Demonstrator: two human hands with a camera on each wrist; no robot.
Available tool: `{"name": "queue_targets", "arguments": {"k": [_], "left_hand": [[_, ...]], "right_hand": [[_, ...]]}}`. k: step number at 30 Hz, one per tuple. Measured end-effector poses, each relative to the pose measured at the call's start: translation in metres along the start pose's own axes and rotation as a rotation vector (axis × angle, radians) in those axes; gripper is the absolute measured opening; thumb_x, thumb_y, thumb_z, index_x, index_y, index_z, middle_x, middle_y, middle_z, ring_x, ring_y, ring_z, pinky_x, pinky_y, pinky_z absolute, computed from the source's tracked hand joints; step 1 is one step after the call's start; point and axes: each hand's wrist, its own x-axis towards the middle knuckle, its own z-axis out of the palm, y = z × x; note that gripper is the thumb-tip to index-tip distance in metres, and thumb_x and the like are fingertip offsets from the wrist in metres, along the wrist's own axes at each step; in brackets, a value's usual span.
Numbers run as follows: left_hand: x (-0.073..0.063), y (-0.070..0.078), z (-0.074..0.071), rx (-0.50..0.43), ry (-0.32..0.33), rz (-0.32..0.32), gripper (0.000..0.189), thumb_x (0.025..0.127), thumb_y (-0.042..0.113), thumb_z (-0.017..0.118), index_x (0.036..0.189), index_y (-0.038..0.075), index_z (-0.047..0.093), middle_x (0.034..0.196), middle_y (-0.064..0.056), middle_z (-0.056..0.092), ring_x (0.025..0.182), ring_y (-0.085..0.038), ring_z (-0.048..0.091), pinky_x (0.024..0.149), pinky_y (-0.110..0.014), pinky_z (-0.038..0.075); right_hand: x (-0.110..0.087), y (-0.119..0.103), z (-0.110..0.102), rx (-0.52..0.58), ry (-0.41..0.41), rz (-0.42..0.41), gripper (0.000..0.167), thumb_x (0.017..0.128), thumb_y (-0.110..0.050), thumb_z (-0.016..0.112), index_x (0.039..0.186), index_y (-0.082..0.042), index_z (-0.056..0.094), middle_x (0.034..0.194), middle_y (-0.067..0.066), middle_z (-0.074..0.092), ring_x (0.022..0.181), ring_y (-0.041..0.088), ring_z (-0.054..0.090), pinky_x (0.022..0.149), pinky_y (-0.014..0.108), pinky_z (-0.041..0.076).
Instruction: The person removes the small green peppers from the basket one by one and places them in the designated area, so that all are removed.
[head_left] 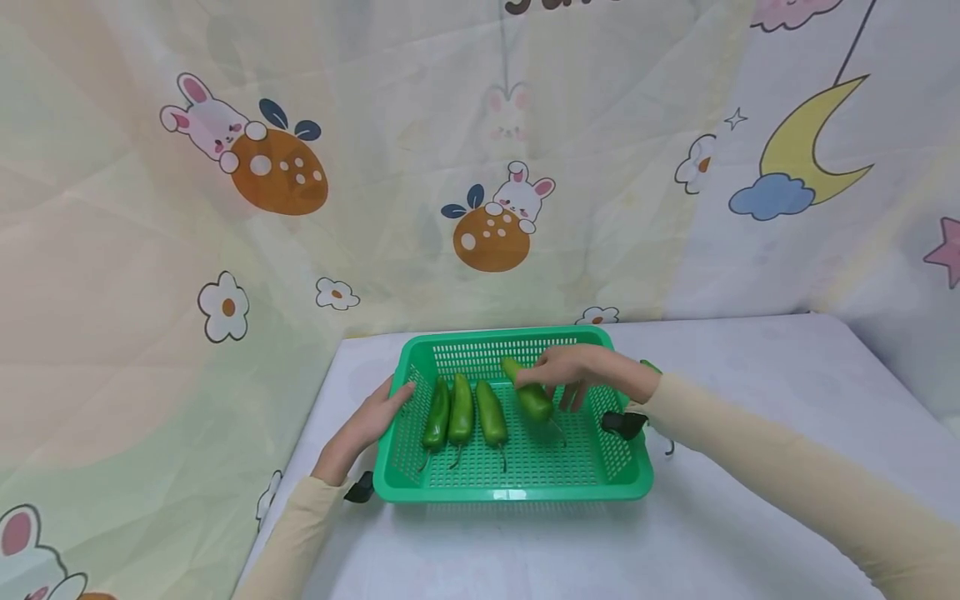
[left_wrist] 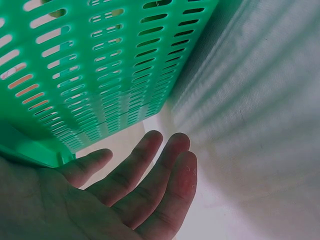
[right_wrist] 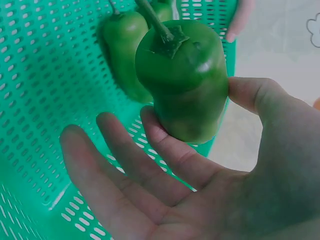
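My right hand (head_left: pixel 573 371) pinches a green pepper (head_left: pixel 534 402) between thumb and forefinger, over the right half of a green plastic basket (head_left: pixel 513 495). In the right wrist view this pepper (right_wrist: pixel 182 75) has its stem pointing up, and the other fingers spread away from it. Three more green peppers lie side by side in the basket's left half: a left one (head_left: pixel 437 414), a middle one (head_left: pixel 461 410) and a right one (head_left: pixel 491 414). At the basket's left rim is my left hand (head_left: pixel 375 414), its fingers extended along the outside of the slotted wall (left_wrist: pixel 105 75).
The basket stands on a white-covered table (head_left: pixel 750 375). Right of it, a green tip (head_left: pixel 650 365) and a thin curved stem (head_left: pixel 670 447) show on either side of the right sleeve. A printed cloth (head_left: pixel 405 275) with rabbits hangs close behind the table.
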Motion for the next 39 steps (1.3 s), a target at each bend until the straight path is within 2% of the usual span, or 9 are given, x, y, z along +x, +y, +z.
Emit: {"name": "queue_targets", "arguments": {"k": [6, 13, 16, 23, 33, 36, 39], "left_hand": [[-0.003, 0.001, -0.001, -0.003, -0.003, 0.007, 0.065, 0.109, 0.045, 0.034, 0.162, 0.012, 0.014, 0.139, -0.028, 0.055, 0.108, -0.035, 0.069, 0.079, -0.045, 0.061], [-0.002, 0.001, -0.001, 0.020, -0.004, -0.002, 0.066, 0.108, 0.049, 0.034, 0.162, 0.016, 0.015, 0.139, -0.026, 0.055, 0.108, -0.032, 0.069, 0.080, -0.042, 0.061], [-0.001, 0.001, -0.001, 0.028, 0.007, -0.016, 0.066, 0.108, 0.050, 0.035, 0.162, 0.019, 0.015, 0.137, -0.024, 0.057, 0.106, -0.031, 0.070, 0.080, -0.042, 0.061], [0.000, 0.002, 0.000, 0.039, 0.016, -0.024, 0.066, 0.107, 0.052, 0.036, 0.162, 0.022, 0.017, 0.137, -0.021, 0.058, 0.105, -0.028, 0.070, 0.080, -0.041, 0.061], [0.001, 0.000, 0.001, 0.035, 0.014, -0.025, 0.066, 0.108, 0.051, 0.035, 0.162, 0.019, 0.017, 0.137, -0.023, 0.058, 0.105, -0.030, 0.070, 0.078, -0.042, 0.062], [0.001, 0.000, 0.001, 0.044, 0.012, -0.017, 0.067, 0.108, 0.051, 0.034, 0.162, 0.018, 0.015, 0.137, -0.024, 0.057, 0.106, -0.030, 0.070, 0.079, -0.042, 0.061], [0.001, 0.001, 0.001, 0.048, 0.022, -0.031, 0.066, 0.107, 0.052, 0.035, 0.163, 0.022, 0.015, 0.138, -0.022, 0.058, 0.105, -0.029, 0.070, 0.079, -0.041, 0.061]], "right_hand": [[-0.010, 0.003, -0.007, 0.023, -0.014, -0.023, 0.061, 0.092, -0.055, 0.061, 0.128, -0.006, 0.061, 0.119, 0.018, 0.063, 0.097, 0.034, 0.073, 0.080, 0.043, 0.062], [-0.024, 0.007, -0.011, -0.041, 0.011, -0.025, 0.049, 0.090, -0.051, 0.062, 0.108, -0.007, 0.069, 0.111, 0.016, 0.065, 0.086, 0.028, 0.074, 0.081, 0.045, 0.062], [-0.032, 0.008, -0.016, -0.054, 0.023, -0.028, 0.049, 0.089, -0.052, 0.062, 0.110, -0.009, 0.071, 0.110, 0.016, 0.066, 0.085, 0.027, 0.074, 0.079, 0.044, 0.062], [-0.052, 0.010, -0.032, -0.089, 0.013, -0.017, 0.058, 0.090, -0.053, 0.059, 0.126, -0.008, 0.063, 0.115, 0.016, 0.063, 0.093, 0.030, 0.074, 0.078, 0.042, 0.062], [-0.074, 0.022, -0.048, -0.137, 0.041, -0.020, 0.065, 0.092, -0.057, 0.058, 0.132, -0.006, 0.062, 0.115, 0.017, 0.064, 0.091, 0.027, 0.073, 0.073, 0.039, 0.063], [-0.079, 0.027, -0.049, -0.151, 0.051, -0.005, 0.064, 0.091, -0.056, 0.059, 0.130, -0.005, 0.063, 0.115, 0.016, 0.066, 0.089, 0.025, 0.073, 0.073, 0.040, 0.063], [-0.085, 0.032, -0.049, -0.175, 0.053, 0.009, 0.063, 0.092, -0.055, 0.058, 0.129, -0.003, 0.064, 0.113, 0.014, 0.068, 0.087, 0.024, 0.073, 0.072, 0.040, 0.063]]}}
